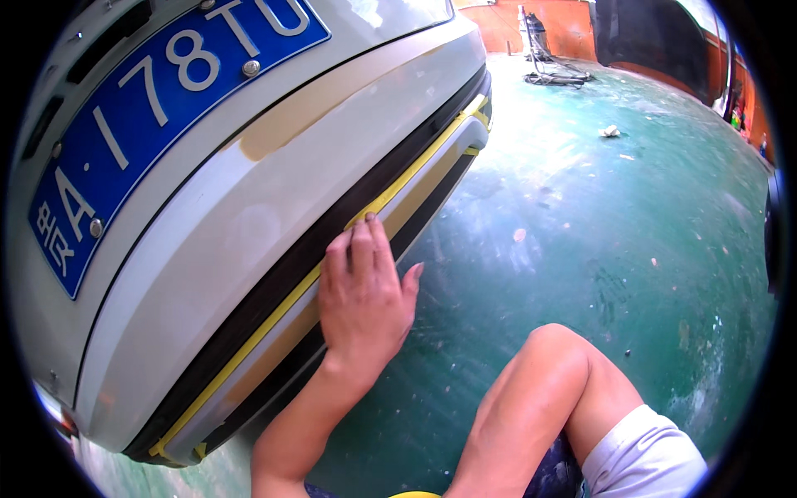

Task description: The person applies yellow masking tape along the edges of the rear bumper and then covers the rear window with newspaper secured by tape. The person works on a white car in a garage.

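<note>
My left hand (367, 286) lies against the lower part of a car's rear bumper (249, 218), back of the hand up and thumb spread to the right. Its fingertips press on a strip of yellow masking tape (408, 177). This tape runs along the edge between a black trim band (249, 305) and a light-coloured lower strip bearing tan filler patches (261, 373). The hand covers part of the tape, and I see nothing held in it. My right hand is out of view.
A blue licence plate (149, 118) is screwed on above the bumper. My bent knee (554, 361) is at lower right over the green floor (529, 267). A machine with a coiled hose (554, 78) stands at the far wall, and a crumpled white scrap (609, 131) lies nearer.
</note>
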The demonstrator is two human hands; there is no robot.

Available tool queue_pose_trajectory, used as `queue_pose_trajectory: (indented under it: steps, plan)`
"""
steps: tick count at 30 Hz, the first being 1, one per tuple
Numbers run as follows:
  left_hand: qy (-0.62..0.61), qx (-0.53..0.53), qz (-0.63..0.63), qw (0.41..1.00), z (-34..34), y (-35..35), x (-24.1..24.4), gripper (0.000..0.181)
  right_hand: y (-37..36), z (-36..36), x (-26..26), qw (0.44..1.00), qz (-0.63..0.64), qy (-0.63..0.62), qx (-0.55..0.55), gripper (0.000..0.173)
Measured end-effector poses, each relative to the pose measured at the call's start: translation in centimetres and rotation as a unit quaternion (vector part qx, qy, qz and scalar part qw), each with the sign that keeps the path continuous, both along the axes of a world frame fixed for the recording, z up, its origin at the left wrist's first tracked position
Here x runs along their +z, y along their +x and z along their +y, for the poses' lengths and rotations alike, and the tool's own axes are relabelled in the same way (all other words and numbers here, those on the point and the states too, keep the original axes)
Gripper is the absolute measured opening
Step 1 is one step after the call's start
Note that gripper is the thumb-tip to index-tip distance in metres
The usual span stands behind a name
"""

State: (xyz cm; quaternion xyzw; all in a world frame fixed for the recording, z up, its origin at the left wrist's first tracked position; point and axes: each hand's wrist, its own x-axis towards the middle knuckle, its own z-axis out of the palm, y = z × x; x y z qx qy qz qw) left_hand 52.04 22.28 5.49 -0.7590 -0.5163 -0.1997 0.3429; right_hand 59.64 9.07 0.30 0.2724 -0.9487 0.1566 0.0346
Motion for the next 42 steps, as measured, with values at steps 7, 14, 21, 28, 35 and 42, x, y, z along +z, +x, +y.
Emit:
queue_pose_trajectory:
  steps: [7,14,21,28,35,42]
  plan:
    - [0.092,-0.035,0.041,0.994,-1.3,-0.1,0.5,0.046,0.3,-0.7,-0.2,1.0,0.006,0.005,0.013,0.026]
    - [-0.123,0.013,-0.019,0.992,5.3,1.9,6.8,0.017,0.4,-1.1,-0.1,0.999,0.023,0.007,0.031,0.026]
    - [-0.155,-0.001,0.035,0.987,9.4,5.1,8.7,0.01,0.4,-1.6,0.0,0.998,0.042,0.013,0.047,0.027]
    - [-0.301,0.127,0.127,0.936,9.9,9.2,12.0,0.016,0.1,-2.4,0.2,0.995,0.068,0.019,0.073,0.027]
    - [-0.196,0.04,0.091,0.975,8.6,3.8,9.6,0.008,0.6,-4.0,1.5,0.979,0.154,0.082,0.105,0.025]
    - [-0.187,0.036,0.069,0.979,8.3,4.0,9.3,0.006,0.7,-1.7,0.0,0.993,0.089,0.01,0.071,0.023]
